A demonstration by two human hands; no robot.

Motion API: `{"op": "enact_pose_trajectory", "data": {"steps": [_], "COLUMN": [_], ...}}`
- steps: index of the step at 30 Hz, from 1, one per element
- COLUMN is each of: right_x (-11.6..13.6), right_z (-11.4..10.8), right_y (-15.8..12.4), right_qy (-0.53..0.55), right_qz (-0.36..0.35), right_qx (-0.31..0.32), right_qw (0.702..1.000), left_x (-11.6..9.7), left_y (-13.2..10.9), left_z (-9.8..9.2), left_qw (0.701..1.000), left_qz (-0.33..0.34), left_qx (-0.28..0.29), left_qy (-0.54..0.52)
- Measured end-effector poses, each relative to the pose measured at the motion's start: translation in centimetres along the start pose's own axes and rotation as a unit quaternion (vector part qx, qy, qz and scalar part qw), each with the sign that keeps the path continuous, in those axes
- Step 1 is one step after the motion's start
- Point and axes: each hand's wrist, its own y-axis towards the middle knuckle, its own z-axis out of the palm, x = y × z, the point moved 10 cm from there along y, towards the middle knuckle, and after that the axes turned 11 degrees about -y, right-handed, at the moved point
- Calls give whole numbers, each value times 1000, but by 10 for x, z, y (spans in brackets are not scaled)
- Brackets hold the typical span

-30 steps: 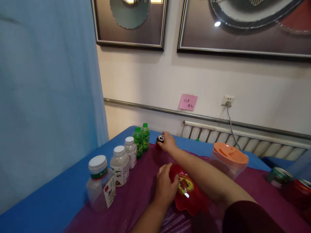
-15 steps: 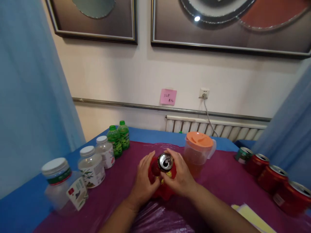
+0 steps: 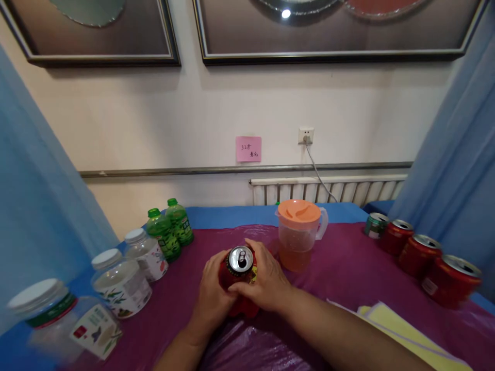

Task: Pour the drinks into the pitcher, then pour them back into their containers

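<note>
An opened red drink can [image 3: 227, 276] with a dark neck and silver top stands between my two hands, its mouth facing up. My left hand [image 3: 211, 293] curls round its left side. From the right, my right hand [image 3: 266, 275] wraps it, thumb across the front just below the rim. Some red material with a wavy edge [image 3: 244, 307] shows under the can; I cannot make out what it is. Just beyond my right hand is a clear pitcher [image 3: 297, 239] with an orange lid and amber liquid inside.
On the left are several clear jars [image 3: 122, 283] with white lids and two green bottles [image 3: 180, 221]. Several cans [image 3: 419, 257] line the right side. A yellow cloth [image 3: 402, 330] lies near my right forearm. Purple plastic sheeting [image 3: 216, 239] covers the blue table.
The view has swung to the right, so things appear further left. Both hands stay round the red can, which looks slightly turned. The right hand's thumb still lies across its front.
</note>
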Motion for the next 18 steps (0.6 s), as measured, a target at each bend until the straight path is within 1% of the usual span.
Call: {"op": "enact_pose_trajectory", "data": {"steps": [3,6,8,13,18], "right_x": [1,1,3,12,18], "right_z": [-1,-8,-14,-26,-27], "right_y": [0,1,3,9,9], "right_qy": [4,5,7,19,56], "right_qz": [6,13,9,-35,-81], "right_qx": [-9,-20,-17,17,47], "right_qw": [1000,1000,1000,999,994], "left_x": [-1,0,0,3,0], "left_y": [0,0,-1,-3,-2], "left_z": [3,4,4,9,17], "left_qw": [1000,999,999,993,988], "left_qz": [9,-2,-11,-44,-65], "left_qx": [10,35,51,87,121], "left_qy": [8,3,-12,-66,-74]}}
